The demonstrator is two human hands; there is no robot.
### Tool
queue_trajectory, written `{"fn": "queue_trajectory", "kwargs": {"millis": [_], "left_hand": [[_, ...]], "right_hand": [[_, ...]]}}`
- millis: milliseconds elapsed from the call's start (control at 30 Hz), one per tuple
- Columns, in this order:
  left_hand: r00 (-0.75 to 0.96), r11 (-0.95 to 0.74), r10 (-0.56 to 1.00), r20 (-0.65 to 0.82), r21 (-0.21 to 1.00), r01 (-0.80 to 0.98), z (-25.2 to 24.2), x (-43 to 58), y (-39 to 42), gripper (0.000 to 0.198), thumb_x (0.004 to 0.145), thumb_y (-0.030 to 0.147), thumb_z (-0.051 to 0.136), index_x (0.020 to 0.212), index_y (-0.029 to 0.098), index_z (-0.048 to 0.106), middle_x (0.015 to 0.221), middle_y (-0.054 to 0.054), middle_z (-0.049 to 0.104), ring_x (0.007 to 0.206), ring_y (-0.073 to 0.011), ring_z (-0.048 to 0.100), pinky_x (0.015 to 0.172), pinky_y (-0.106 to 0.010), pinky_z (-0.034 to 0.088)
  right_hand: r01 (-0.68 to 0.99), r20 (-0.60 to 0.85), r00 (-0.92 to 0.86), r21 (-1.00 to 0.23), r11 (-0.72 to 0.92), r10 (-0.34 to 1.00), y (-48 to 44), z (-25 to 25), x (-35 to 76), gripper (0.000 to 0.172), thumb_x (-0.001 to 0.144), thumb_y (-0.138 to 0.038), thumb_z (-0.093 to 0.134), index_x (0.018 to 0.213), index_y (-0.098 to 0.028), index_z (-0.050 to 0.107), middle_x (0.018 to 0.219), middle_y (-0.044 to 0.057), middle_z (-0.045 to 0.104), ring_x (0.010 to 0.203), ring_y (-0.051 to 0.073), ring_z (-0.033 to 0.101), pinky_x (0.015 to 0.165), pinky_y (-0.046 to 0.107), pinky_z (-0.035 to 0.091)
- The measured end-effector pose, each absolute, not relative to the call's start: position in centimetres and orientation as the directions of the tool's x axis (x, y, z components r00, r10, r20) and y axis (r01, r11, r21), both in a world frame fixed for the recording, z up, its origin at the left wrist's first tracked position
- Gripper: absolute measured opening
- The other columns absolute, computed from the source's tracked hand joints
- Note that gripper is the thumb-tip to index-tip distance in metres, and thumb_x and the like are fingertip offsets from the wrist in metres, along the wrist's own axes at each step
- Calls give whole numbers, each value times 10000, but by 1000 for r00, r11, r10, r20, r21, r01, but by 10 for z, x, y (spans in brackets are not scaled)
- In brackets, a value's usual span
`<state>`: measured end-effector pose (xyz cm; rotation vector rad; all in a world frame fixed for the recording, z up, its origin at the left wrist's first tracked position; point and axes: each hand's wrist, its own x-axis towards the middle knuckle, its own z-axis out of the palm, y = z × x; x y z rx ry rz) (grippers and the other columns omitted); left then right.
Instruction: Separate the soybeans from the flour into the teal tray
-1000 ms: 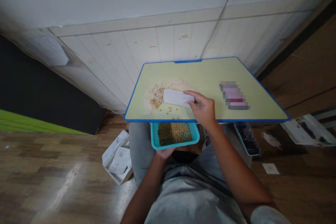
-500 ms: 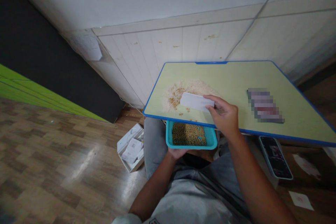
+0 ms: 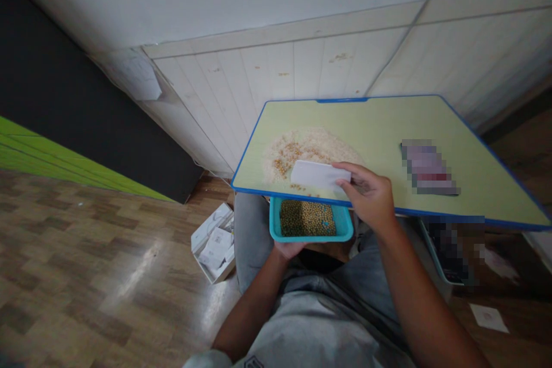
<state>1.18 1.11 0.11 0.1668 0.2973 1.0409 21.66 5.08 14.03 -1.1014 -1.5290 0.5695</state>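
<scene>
My right hand [image 3: 373, 192] pinches one end of a flat white card [image 3: 317, 174], thumb below and fingers above, over the near part of the yellow-green table [image 3: 383, 121]. Beyond the card lies a spread of pale, rice-like grains [image 3: 319, 137], with yellow soybeans [image 3: 282, 165] scattered at its left. A few more beans are between the card and the table's near edge. Just below that edge, my left hand [image 3: 290, 249] supports a turquoise plastic tub [image 3: 348, 229] from underneath, its fingers mostly hidden. Soybeans with some small blue bits fill the tub's bottom.
A blurred-out flat object [image 3: 429, 167] rests on the table's right side. On the floor at left is an open white box [image 3: 213, 244] with papers inside. A phone-like device [image 3: 440, 253] sits below the table at right. The white wall [image 3: 276, 72] stands behind.
The white card has moved slightly nearer the table's front edge, with a few beans now showing along its near side. The tub stays under the edge. The whole view has shifted slightly.
</scene>
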Motion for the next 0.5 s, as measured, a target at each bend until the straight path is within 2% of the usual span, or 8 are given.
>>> {"fn": "queue_trajectory", "kwargs": {"millis": [167, 333, 400, 500], "left_hand": [[477, 505, 863, -165, 262, -823, -6, 10, 11, 696, 1071, 643, 269, 1572, 250, 550, 1748, -64, 406, 1653, -385, 246, 1315, -713, 142], [465, 520, 852, -240, 283, -806, -5, 8, 7, 645, 1107, 551, 210, 1490, 238, 623, 1740, -49, 415, 1645, -383, 252, 1283, -638, 243], [458, 524, 848, -267, 292, -800, -3, 8, 7, 644, 1111, 523, 193, 1498, 243, 624, 1736, -46, 424, 1652, -389, 226, 1274, -647, 258], [451, 518, 851, -271, 287, -805, -3, 9, 10, 624, 1093, 561, 260, 1544, 283, 589, 1726, -47, 448, 1664, -390, 201, 1287, -724, 203]], "right_hand": [[343, 511, 35, -813, 470, 859, 45, 141, 218, 300, 894, -207, 718, 1165, -273, 827, 1136, 37, 855, 979, 231, 825, 898, 422, 685], [353, 525, 14, -799, 487, 851, 43, 144, 216, 306, 891, -202, 720, 1161, -295, 829, 1134, 21, 856, 1010, 236, 824, 921, 435, 690], [351, 527, -1, -796, 494, 850, 42, 145, 215, 312, 897, -194, 714, 1165, -306, 828, 1140, 13, 856, 1026, 235, 823, 945, 439, 688], [352, 525, -21, -793, 497, 851, 41, 146, 214, 310, 903, -194, 713, 1165, -312, 828, 1139, 6, 856, 1024, 232, 824, 972, 440, 685]]}}
